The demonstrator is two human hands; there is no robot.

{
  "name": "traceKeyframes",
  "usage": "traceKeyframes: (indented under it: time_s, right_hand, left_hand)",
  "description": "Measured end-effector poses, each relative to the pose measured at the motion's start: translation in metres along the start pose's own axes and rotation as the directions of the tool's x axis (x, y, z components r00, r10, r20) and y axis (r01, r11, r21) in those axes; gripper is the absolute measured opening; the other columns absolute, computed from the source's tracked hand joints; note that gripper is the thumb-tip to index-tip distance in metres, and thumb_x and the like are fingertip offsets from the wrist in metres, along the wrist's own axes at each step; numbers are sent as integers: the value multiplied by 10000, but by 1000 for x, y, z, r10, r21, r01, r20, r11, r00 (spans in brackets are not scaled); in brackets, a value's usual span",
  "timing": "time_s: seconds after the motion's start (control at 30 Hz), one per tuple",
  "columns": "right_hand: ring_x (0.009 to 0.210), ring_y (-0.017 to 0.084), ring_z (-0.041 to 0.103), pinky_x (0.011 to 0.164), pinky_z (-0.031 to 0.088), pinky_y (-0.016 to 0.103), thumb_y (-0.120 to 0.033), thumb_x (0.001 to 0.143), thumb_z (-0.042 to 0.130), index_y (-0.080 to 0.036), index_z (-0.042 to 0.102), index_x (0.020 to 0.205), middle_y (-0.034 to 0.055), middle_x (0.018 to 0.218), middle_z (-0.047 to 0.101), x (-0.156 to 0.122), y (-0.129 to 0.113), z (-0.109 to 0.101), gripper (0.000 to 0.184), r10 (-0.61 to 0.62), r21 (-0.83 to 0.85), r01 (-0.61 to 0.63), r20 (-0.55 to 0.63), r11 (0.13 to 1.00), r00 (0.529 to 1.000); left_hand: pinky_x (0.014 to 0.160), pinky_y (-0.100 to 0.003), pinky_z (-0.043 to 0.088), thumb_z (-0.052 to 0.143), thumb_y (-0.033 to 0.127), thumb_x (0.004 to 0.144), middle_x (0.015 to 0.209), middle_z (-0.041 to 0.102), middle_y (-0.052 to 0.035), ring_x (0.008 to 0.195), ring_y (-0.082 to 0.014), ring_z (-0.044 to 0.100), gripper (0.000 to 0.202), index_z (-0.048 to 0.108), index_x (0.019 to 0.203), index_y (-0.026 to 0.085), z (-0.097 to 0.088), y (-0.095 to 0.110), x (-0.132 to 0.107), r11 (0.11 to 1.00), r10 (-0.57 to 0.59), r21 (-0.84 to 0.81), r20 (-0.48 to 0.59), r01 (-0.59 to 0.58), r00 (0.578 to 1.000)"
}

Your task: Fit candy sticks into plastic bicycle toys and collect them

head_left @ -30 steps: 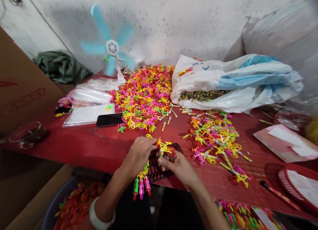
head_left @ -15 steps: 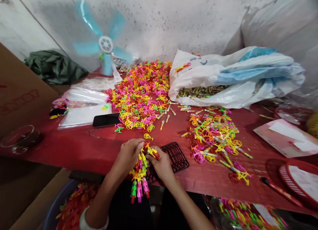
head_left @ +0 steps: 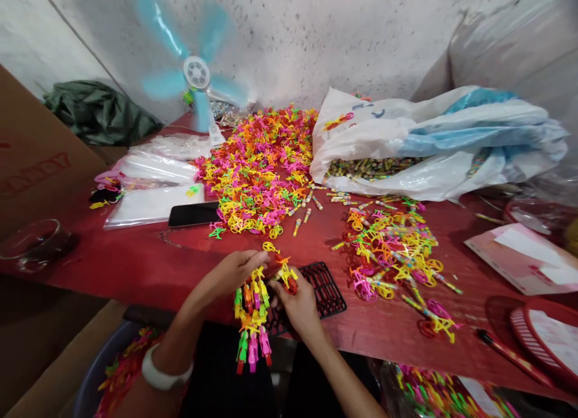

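The left hand pinched the top of a hanging string of toy bikes, keeping it taut; the right hand gripped one orange bike beside it, over the black tray at the counter edge.

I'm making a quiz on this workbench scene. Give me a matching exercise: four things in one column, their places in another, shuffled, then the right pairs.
Things:
1. fan
2. phone
3. black grid tray
4. chain of toy pieces

Places:
A. hanging from the left hand over the table's near edge
B. at the table's far side, by the wall
C. flat beside clear plastic bags, left of the big toy pile
D. just right of the right hand

Pairs: 1-B, 2-C, 3-D, 4-A
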State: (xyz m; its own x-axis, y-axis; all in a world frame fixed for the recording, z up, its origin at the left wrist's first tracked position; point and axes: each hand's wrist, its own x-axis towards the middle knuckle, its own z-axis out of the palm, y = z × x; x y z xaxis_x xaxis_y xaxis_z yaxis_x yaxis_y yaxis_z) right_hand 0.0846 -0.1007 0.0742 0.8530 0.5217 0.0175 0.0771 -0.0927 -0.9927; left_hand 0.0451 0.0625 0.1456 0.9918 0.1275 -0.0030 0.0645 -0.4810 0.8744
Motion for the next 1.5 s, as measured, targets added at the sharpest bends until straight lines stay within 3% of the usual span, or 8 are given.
traceKeyframes:
  time_s: [0.1, 0.47, 0.77, 0.93, 1.13, 1.3, 1.4, 1.5]
  right_hand:
    - [395, 145, 516, 436, 407, 241, -421, 834, 576, -219, 518, 862, -67, 476, 534, 1, 0, 1, 212, 5, -7, -5, -2, 1000, 1000]
    - [564, 152, 571, 568, 430, 240, -273, 806, 560, -226, 530, 809, -25, 653, 589, -3, -3, -1, 57, -144, -229, 137, -13, 964, 990]
    - [767, 176, 593, 653, 439, 228, -6, 703, 414, -204, 584, 902, 42, 841, 616, -6, -3, 1, 328, -279, -561, 329, 176, 760, 944]
    - [859, 186, 629, 728, 466, 234, 41, 693, 416, -214, 583, 1134, 61, 994, 659, -1, -7, 0, 537, -254, -607, 339, 224, 719, 941]
    - [924, 179, 627, 795, 472, 243, 14, 763, 428, -216, 612, 1104, 48, 993, 677, -2, -10, 3, 451, -278, -513, 319, 157, 797, 948]
    - [789, 189, 585, 695, 464, 289, -239, 907, 431, -211, 627, 1010, 62, 918, 626, 1, -21, -71, 223, -378, -497, 210, -266, 842, 887]
    - [736, 210, 514, 631, 393, 306, -259, 873, 419, -183, 666, 928, 80, 852, 577, 14, -22, -139, 264, -486, -763, -28, -439, 646, 756]
    - [671, 202, 427, 593, 314, 303, -244, 813, 465, -171, 681, 737, 64, 716, 504, 29, -18, -179, 240, -479, -908, -161, -347, 386, 807]
  left_hand:
    - [775, -285, 476, 360, 508, 880, 851, 695, -41, 828, -206, 631, 455, 665, 806, 178, -2, 3, 2, 1000, -8, -12, 91, 10, 996]
    - [609, -243, 391, 398, 548, 876, 619, 566, 6, 606, -142, 530, 503, 624, 631, 172, 15, -1, -7, 998, -55, -1, -222, 56, 973]
    - [875, -302, 447, 430, 454, 881, 1043, 647, -60, 978, -200, 582, 418, 623, 1132, 181, 11, -5, -8, 995, 87, -32, -91, -90, 992]
    - [800, -295, 456, 452, 426, 897, 826, 609, -33, 849, -179, 577, 313, 671, 898, 203, 13, -4, -10, 973, 169, 165, -19, -164, 985]
    - [785, -285, 447, 472, 431, 880, 867, 595, -33, 856, -180, 583, 295, 625, 779, 201, 15, 2, -11, 954, 179, 264, -113, -144, 977]
    - [684, -265, 424, 473, 411, 875, 766, 621, -8, 734, -163, 584, 270, 605, 768, 201, 14, 2, -13, 965, 113, 252, -128, -78, 985]
    - [685, -275, 426, 462, 423, 875, 771, 628, -21, 732, -169, 583, 290, 609, 767, 198, 13, 4, -13, 963, 121, 258, -141, -82, 983]
    - [699, -287, 439, 435, 436, 884, 784, 637, -33, 746, -177, 594, 317, 614, 782, 195, 12, 4, -9, 956, 131, 279, -128, -91, 983]
